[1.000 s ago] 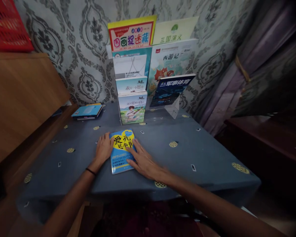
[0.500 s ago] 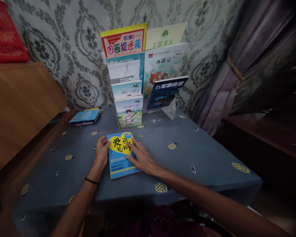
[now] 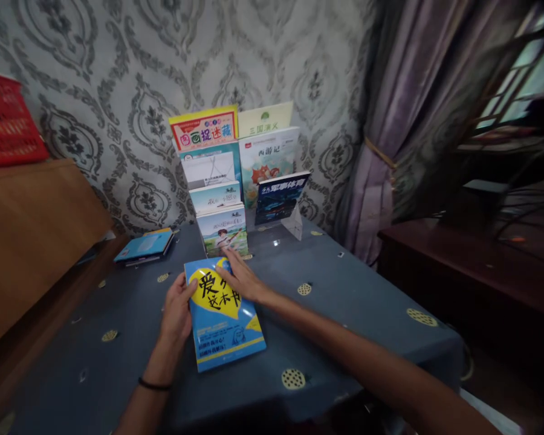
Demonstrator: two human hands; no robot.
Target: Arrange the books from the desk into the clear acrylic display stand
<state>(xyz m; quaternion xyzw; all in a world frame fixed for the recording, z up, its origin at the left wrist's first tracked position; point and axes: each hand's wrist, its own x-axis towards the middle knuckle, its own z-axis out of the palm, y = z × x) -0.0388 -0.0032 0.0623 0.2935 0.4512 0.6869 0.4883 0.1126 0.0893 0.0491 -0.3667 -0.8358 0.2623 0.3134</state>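
Observation:
A blue book (image 3: pixel 226 353) with a yellow heart and black characters on its cover lies face up, tilted toward me over the front part of the table. My left hand (image 3: pixel 178 308) grips its left edge, thumb on the cover and the other fingers mostly hidden. Across the upper right of the book is my right hand (image 3: pixel 240 279); its thumb rests on the cover and its fingers reach past the top edge. Just behind stands a rack of books, with a small book (image 3: pixel 222 232) showing a guitar player at its front.
More books stand in the rack, among them a dark blue magazine (image 3: pixel 281 196) on a clear holder (image 3: pixel 294 225). Some flat books (image 3: pixel 144 246) lie at the left. A wooden cabinet (image 3: pixel 36 223) bears a red basket (image 3: pixel 9 124). A patterned cloth covers the table (image 3: pixel 344 326).
The book has come closer to me and looks larger. My right hand has shifted from its right side to its upper edge. The view has tilted up and turned right.

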